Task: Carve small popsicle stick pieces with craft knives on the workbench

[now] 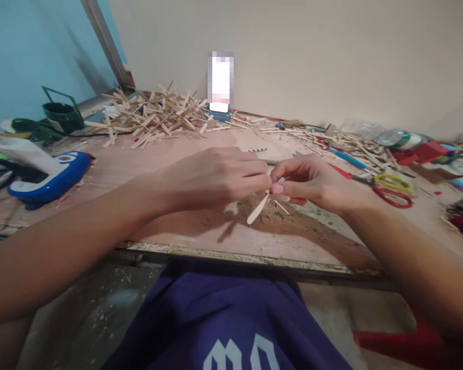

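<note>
Sticks (257, 209), light wood, ctr of frame, above bench (170, 226). R hand (312, 180) pinches them, thumb vs. fingers; L hand (219, 172) curls in, touching R, its hold hidden, can't tell. Stick pile (162, 110) upper L, scissors (375, 186) mid R.

Large pale blackletter-style letters (236, 353) stand on the purple garment (216, 303) at the bottom centre of the frame: an "M", then a second letter, perhaps "O" or "N", cut by the edge. The phone screen (220, 82), upper centre, is too bright and pixelated to read.
</note>
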Motion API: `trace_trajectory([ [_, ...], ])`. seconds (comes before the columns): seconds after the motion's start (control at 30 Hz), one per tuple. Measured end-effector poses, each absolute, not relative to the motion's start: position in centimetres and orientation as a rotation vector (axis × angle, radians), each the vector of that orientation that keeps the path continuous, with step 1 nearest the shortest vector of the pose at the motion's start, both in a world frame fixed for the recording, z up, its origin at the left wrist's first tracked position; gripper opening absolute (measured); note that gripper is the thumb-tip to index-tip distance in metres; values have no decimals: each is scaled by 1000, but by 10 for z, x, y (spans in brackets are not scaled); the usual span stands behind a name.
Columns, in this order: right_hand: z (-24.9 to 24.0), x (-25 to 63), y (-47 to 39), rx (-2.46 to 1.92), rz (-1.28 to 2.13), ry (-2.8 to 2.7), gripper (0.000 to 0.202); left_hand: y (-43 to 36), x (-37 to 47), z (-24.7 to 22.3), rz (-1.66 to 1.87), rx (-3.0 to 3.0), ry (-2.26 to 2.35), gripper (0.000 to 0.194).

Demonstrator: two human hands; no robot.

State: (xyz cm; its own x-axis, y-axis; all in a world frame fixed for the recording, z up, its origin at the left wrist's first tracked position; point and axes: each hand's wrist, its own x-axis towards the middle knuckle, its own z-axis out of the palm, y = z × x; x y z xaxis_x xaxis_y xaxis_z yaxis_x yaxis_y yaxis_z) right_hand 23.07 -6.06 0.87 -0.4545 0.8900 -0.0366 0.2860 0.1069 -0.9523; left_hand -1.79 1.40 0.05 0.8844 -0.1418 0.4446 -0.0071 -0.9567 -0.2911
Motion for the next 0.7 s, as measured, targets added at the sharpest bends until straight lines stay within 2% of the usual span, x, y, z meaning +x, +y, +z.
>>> trace_trajectory([
  [0.2, 15, 234, -61, -1048, 1373, -2030, 42, 15, -19, 3, -588, -2721, 92, 37],
  [0.33, 15, 229, -62, -1060, 1471, -1959, 45, 14, -18, -1, -545, -2807, 170, 39],
  [0.53, 2, 222, -58, -1077, 1720, -1730, 45, 13, -16, -5, -665, -2871, 273, 34],
  [0.6, 0, 221, -57, -1122, 1680, -1756, 45, 14, -17, -5, -632, -2883, 285, 32],
  [0.7, 2, 222, -57, -1179, 1423, -1953, 39, 16, -17, -4, -584, -2899, 266, 32],
])
